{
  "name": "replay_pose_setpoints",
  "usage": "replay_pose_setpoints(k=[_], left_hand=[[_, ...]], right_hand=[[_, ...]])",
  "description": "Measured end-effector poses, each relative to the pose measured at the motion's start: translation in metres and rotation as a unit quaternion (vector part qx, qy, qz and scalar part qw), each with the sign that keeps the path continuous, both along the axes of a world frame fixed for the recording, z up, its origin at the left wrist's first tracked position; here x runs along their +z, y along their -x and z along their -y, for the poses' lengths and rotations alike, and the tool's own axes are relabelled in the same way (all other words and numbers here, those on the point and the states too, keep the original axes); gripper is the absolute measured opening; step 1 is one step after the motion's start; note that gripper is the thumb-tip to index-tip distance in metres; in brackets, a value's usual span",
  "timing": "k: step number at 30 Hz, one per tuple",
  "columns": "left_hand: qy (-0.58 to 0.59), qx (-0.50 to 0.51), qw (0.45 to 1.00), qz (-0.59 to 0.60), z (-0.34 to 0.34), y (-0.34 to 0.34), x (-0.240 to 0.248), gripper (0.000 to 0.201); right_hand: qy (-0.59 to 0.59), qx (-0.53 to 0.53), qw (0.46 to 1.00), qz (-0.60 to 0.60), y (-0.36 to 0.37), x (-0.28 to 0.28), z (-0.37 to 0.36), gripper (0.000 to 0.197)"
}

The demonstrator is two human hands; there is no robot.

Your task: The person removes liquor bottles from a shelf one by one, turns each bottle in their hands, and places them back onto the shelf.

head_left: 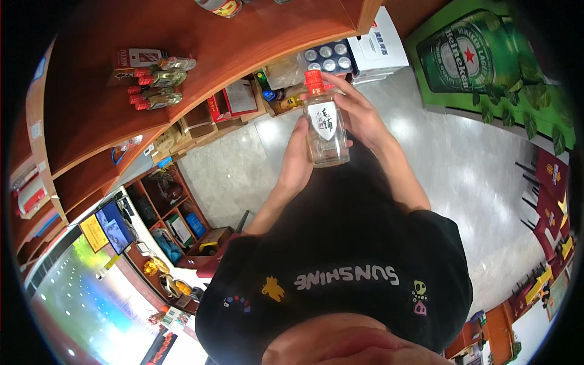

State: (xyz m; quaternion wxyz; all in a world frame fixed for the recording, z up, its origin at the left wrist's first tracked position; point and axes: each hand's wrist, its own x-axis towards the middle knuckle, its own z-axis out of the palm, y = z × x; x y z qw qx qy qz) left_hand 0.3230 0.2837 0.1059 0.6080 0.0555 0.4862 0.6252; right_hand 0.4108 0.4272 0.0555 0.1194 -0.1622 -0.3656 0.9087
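A clear glass liquor bottle (331,152) with a red cap and a white shield-shaped label is held upright in front of my chest. Its label is turned toward the view. My left hand (296,159) grips the bottle's left side, with the thumb along the edge and the other fingers hidden behind the glass. On the other side, my right hand (363,120) is closed round the bottle's shoulder, its index finger reaching up behind the red cap.
Ahead and left runs a wooden shelf (237,45), carrying several small red-capped bottles (159,79) beside a box (129,58). Below it stand open cartons, a pack of silver cans (328,56) and a white carton (380,45). A green poster panel (420,55) with leaves is at right; dark red chairs (550,173) stand beyond.
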Motion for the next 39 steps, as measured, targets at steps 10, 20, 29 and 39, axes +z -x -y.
replay_pose_setpoints(k=[10, 20, 29, 39], left_hand=[[0.011, -0.04, 0.999, 0.006, 0.007, 0.002, 0.0, 0.056], [-0.003, -0.028, 0.995, 0.092, 0.03, -0.004, -0.002, 0.061], [-0.059, -0.002, 0.973, 0.222, 0.059, -0.016, -0.012, 0.06], [0.028, -0.003, 0.998, 0.047, 0.075, -0.019, -0.037, 0.061]], right_hand=[[0.04, -0.054, 0.998, 0.012, -0.015, -0.013, 0.022, 0.067], [0.091, -0.004, 0.995, -0.028, -0.031, -0.011, 0.042, 0.056], [0.073, 0.038, 0.992, -0.098, -0.029, -0.026, 0.075, 0.07], [-0.141, -0.05, 0.981, 0.12, -0.022, -0.009, 0.092, 0.044]])
